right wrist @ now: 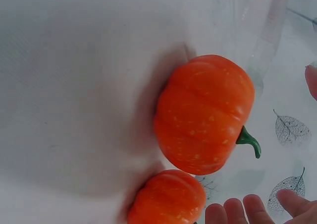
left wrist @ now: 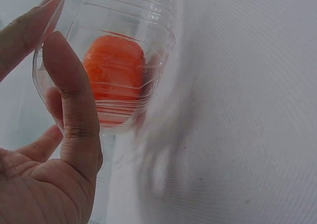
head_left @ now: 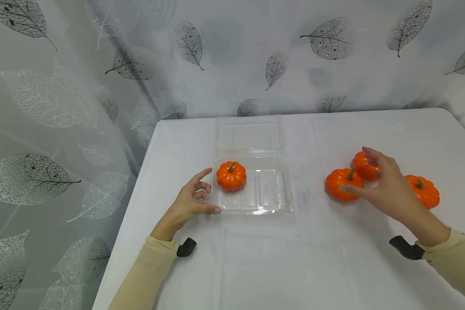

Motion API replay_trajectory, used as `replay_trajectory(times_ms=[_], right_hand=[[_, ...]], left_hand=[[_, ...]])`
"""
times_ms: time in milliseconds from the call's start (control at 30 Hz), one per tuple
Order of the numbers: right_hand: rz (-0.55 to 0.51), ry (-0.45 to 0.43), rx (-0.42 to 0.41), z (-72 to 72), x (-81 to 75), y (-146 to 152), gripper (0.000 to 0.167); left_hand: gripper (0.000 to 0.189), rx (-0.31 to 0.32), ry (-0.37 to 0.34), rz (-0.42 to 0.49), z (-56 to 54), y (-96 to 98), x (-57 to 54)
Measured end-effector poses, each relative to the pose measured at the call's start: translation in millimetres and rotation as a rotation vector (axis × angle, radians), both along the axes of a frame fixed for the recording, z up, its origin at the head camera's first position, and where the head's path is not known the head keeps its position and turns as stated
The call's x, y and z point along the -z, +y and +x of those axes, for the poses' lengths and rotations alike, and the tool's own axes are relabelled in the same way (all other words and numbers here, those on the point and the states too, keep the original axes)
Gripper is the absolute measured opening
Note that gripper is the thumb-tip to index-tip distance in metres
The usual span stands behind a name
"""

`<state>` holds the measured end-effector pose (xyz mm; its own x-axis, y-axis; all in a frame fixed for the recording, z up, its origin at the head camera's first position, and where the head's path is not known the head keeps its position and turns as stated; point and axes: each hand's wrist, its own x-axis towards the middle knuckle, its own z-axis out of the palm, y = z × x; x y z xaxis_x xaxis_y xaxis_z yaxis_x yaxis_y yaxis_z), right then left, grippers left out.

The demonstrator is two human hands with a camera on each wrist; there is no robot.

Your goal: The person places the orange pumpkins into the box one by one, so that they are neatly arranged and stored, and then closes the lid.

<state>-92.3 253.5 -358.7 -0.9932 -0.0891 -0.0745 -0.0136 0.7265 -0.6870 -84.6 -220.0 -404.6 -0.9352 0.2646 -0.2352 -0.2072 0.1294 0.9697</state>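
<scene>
A clear plastic clamshell container [head_left: 269, 181] lies with its lid folded back. Inside its left part sits a small orange pumpkin [head_left: 231, 176] with a green stem. My left hand [head_left: 187, 204] holds the container's left edge, thumb at the near corner; the left wrist view shows the thumb [left wrist: 72, 95] against the rim. My right hand [head_left: 389, 189] hovers over the pumpkins at the right, thumb and fingers spread, holding nothing. Its thumb overlaps the nearer-left pumpkin [head_left: 338, 184], which the right wrist view shows between thumb and fingers. A farther pumpkin [head_left: 362, 165] is partly hidden by the fingers.
Another orange pumpkin [head_left: 428, 193] sits right of the right hand, partly covered by it. A white cloth covers the table [head_left: 255, 262]. Leaf-print curtains [head_left: 224, 56] hang behind and to the left. Dark camera mounts [head_left: 187, 247] stick out from both wrists.
</scene>
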Motion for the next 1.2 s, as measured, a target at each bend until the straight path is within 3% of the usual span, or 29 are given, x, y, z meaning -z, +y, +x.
replay_trajectory(times_ms=[733,1200], right_hand=[[0.003,-0.009,-0.070,8.3,24.1,6.4,0.108],[-0.001,-0.096,-0.100,6.6,29.4,4.7,0.114]], left_hand=[[0.114,-0.004,-0.006,0.006,0.5,1.0,0.6],[0.114,0.001,0.002,-0.004,-0.1,0.2,1.1]])
